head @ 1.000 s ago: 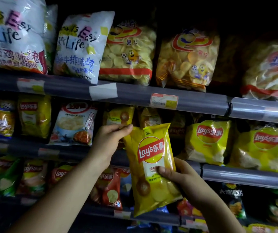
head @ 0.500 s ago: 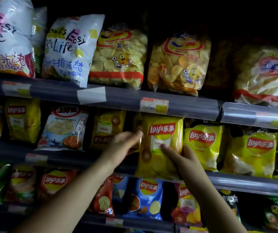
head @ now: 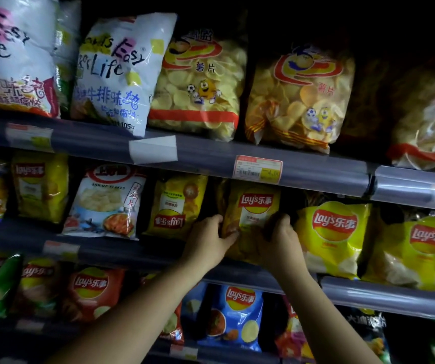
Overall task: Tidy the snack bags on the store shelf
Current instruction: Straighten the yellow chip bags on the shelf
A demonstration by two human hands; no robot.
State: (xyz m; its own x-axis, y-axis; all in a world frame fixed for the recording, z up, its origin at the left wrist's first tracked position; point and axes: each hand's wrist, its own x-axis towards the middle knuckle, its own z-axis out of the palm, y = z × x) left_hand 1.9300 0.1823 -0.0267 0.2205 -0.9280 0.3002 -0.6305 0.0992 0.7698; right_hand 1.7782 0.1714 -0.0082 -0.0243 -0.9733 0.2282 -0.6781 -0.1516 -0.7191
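Note:
A yellow Lay's chip bag (head: 250,208) stands upright on the middle shelf (head: 132,252), set back under the upper shelf rail. My left hand (head: 209,241) grips its lower left edge. My right hand (head: 280,240) holds its lower right side, fingers curled around the edge. Just to the left, another yellow Lay's bag (head: 175,206) stands upside down. Two larger yellow-green Lay's bags (head: 334,237) (head: 418,250) stand to the right.
A white shrimp flakes bag (head: 106,203) is further left on the middle shelf. Large clear chip bags (head: 198,85) and white bags (head: 116,72) fill the top shelf. Red (head: 90,292) and blue (head: 237,316) Lay's bags line the lower shelf. A price tag (head: 257,169) hangs on the upper rail.
Both hands lifted the yellow Lay's bag from in front of the lower shelf and pushed it back upright into the gap on the middle shelf; the view shifted closer.

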